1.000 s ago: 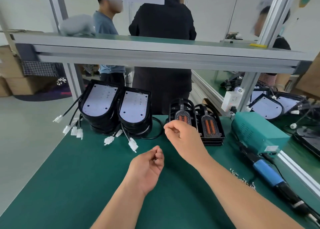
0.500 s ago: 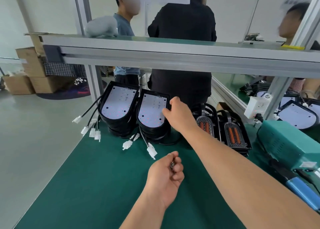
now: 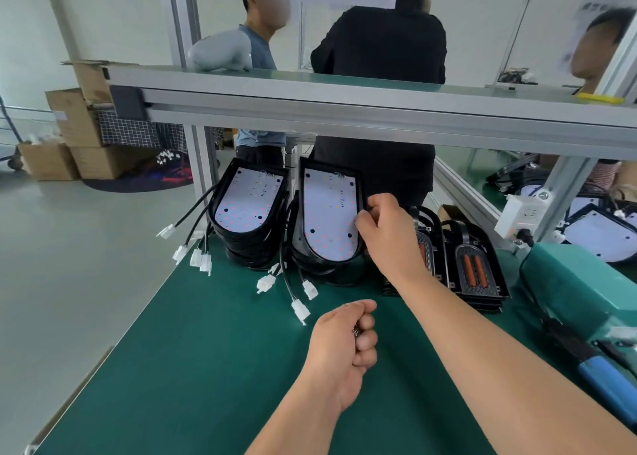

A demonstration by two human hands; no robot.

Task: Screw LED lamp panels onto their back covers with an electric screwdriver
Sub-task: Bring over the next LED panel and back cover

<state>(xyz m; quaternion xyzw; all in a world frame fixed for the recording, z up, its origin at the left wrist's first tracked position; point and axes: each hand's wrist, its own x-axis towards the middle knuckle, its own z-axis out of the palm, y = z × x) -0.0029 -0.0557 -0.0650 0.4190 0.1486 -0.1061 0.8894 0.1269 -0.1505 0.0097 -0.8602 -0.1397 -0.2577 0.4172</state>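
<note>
Reaching to frame centre, the right hand (image 3: 386,234) has arrived at the top LED panel (image 3: 329,213) of the right-hand stack and pinches its right edge; the left hand (image 3: 344,347), below, curls round small screws (image 3: 355,332). Pick-up apparently begins; the electric screwdriver (image 3: 606,385) lies untouched, lower right.

My right hand (image 3: 387,239) grips the top lamp panel (image 3: 327,213) by its right rim, at the far edge of the bench (image 3: 206,368); my left hand (image 3: 344,347) curls round small metal pieces (image 3: 355,332).
</note>
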